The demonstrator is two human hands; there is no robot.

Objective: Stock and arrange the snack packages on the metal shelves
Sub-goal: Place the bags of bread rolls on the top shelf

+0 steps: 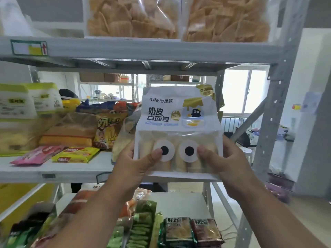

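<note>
White bread package, printed with two big cartoon eyes, held upright in both hands at the front edge of the middle shelf, near that shelf's right end. Left hand gripping the package's lower left corner: thumb pressed flat across the front beside the left eye, remaining fingers hidden behind the bag. Right hand gripping the lower right corner the same way, thumb on the front beside the right eye, other fingers wrapped around the edge and out of sight. Bottom seam of the package level with the middle shelf's lip; touching it or not, impossible to tell.

On the middle shelf, left of the held package: a pink wafer pack and a yellow wafer pack lying flat near the front edge, just beside each other. Behind them an orange-brown bread loaf bag and a yellow snack bag leaning upright. Farther left, green-and-white pouches standing at the back.

Above the middle shelf, on the top shelf: two clear bags of golden chips side by side.

Below the middle shelf: green snack packs and two dark cracker packs on the lower shelf, partly hidden by the forearms.
</note>
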